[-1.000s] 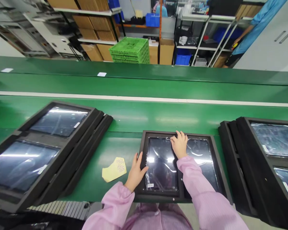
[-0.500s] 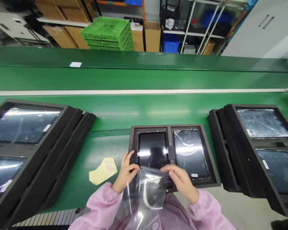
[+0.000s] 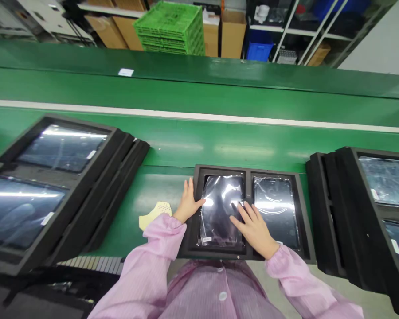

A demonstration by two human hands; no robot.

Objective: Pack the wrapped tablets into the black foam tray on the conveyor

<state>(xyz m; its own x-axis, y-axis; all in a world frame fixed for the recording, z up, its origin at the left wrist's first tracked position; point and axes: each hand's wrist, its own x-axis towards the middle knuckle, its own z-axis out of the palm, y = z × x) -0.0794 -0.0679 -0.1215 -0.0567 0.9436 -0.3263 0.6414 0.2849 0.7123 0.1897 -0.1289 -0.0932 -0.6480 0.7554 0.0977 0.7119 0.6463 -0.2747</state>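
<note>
both splayed, uncurled: left hand (image 3: pixel 187 204) along the left of the tray (image 3: pixel 304 230), right hand (image 3: pixel 255 228) slanting across its divider (image 3: pixel 248 185).

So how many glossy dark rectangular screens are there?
6 screens: two in the black rectangular middle tray, two atop the left black tray stack, two atop the right black tray stack. More may be hidden in lower layers.

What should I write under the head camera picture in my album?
Left hand at the edge of a black tray, right hand over one shiny screen.
</note>
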